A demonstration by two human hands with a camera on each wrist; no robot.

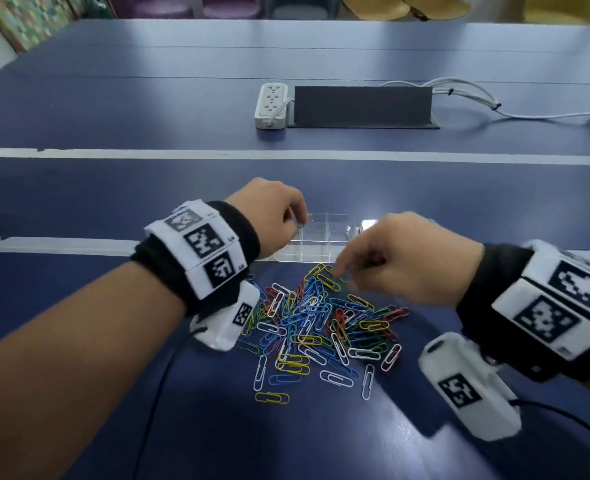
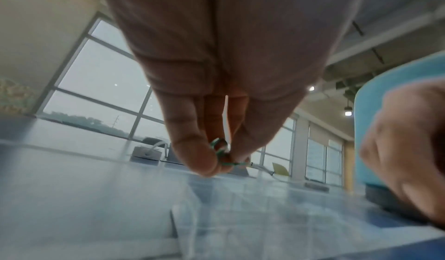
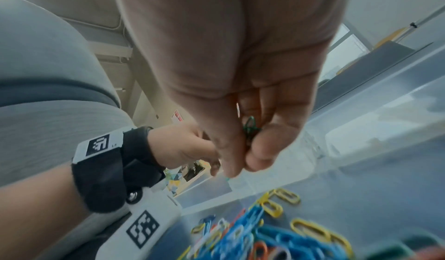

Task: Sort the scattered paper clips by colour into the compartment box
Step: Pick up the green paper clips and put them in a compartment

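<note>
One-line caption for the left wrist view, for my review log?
Left hand pinches a green paper clip above the clear compartment box.

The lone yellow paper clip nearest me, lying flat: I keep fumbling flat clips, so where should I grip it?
Judging by its pose, the yellow wire paper clip lies flat and apart from the pile, long axis left to right. Come from straight above and pinch across its two long sides near the middle; a rounded end could also be tipped up first.

Clip pile [image 1: 321,327] on table [image 1: 113,188], just before compartment box [image 1: 324,237]; power strip [image 1: 271,105] well behind box.
</note>
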